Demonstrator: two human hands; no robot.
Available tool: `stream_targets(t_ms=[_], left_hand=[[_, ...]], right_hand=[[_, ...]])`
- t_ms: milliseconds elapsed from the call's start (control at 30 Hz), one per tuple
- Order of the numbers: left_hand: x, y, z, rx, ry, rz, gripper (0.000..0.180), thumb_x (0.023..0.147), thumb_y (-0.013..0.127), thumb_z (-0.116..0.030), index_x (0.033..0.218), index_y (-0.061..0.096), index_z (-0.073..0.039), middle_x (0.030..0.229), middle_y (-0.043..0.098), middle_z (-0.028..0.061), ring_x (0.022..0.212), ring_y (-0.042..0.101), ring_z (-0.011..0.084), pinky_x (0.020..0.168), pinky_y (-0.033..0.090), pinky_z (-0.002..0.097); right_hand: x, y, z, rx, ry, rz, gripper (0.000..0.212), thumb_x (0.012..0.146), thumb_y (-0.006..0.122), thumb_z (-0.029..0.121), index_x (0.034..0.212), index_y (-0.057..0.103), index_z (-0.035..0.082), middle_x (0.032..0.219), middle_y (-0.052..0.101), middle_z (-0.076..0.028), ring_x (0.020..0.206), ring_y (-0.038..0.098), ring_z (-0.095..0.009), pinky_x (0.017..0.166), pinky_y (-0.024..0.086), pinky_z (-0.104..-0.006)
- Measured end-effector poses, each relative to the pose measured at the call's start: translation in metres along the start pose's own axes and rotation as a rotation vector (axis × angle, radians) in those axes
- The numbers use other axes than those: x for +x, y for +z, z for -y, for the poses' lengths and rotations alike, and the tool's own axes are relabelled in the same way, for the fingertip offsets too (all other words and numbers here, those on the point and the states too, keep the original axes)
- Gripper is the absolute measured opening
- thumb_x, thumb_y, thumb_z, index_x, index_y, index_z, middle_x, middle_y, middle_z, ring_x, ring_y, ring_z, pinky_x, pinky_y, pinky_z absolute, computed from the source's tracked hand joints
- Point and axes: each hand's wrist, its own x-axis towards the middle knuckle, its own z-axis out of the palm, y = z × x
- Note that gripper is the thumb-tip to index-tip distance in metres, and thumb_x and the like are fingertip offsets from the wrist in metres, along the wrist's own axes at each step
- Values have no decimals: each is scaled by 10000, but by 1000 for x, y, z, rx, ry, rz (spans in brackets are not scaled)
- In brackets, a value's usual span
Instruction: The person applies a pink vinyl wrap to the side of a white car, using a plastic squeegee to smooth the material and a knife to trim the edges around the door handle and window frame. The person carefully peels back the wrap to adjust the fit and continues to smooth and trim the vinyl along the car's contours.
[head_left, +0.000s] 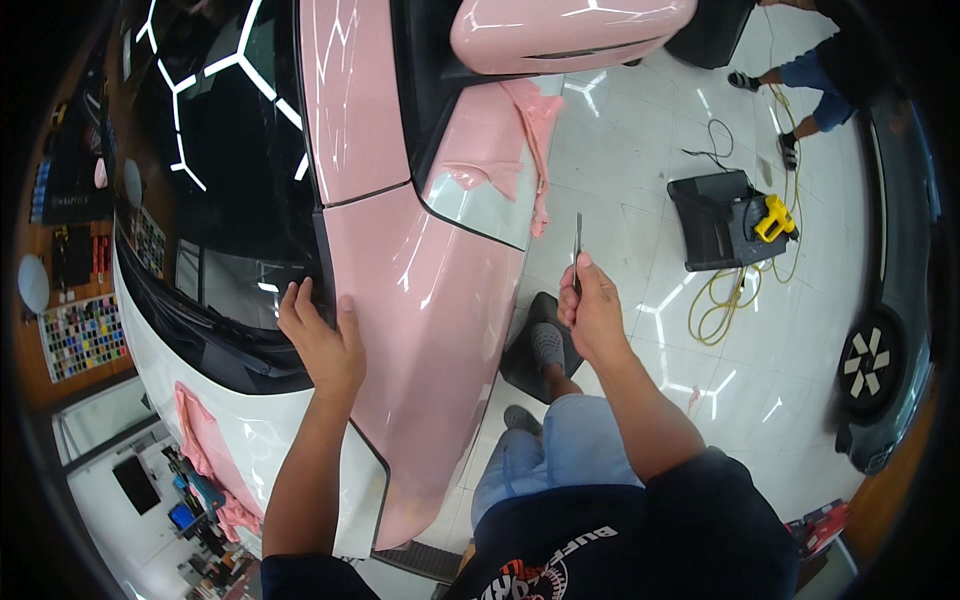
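My left hand (328, 345) is open, its fingers spread at the lower corner of the dark windshield (215, 130), beside the pink film-covered fender (425, 310). My right hand (597, 310) is closed round a slim craft knife (579, 235), held upright away from the car. Past the fender, the front door (480, 210) shows white where a loose flap of pink film (540, 125) hangs off its edge. A pink side mirror (575, 35) juts out above it. On the white hood (275, 430) lies more crumpled pink film (195, 430).
My foot rests on a black step (525, 375) beside the car. On the floor to the right, a black box (708, 225) bears a yellow heat gun (774, 220) with a coiled yellow cord (720, 315). Another person (825, 75) stands at the far right, near a dark car (890, 290).
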Motion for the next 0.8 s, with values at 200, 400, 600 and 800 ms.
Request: stream_targets(t_ms=[200,400,600,800], left_hand=[[8,-5,-7,-12,13,-32,594,982,614,-339,1380,475,79,1402,422,302,1309,399,460,1102,346,540],[-6,-10,-5,-27,-9,-104,565,975,626,-344,1359,520,57,1392,452,292,1294,431,453,1082,380,534],[0,-11,-21,-63,-31,-129,574,967,636,-364,1372,530,29,1388,476,274,1297,443,437,1079,395,519],[-3,-13,-16,8,-12,-129,547,990,614,-356,1359,525,37,1392,476,281,1273,455,451,1070,392,525]], right_hand=[[-89,-156,-41,-1054,78,-86,291,952,551,149,1184,593,-22,808,656,-173,710,653,-293,635,524,-413],[-263,-229,-27,-1494,912,295,418,882,601,172,1264,615,2,1061,704,-289,980,689,-459,845,564,-507],[-297,-266,-46,-1755,341,387,431,864,680,310,1165,637,5,1024,708,-269,996,675,-458,868,546,-502],[-299,-249,-5,-1667,311,294,460,862,680,248,1226,564,-9,1008,704,-274,985,671,-470,864,541,-517]])
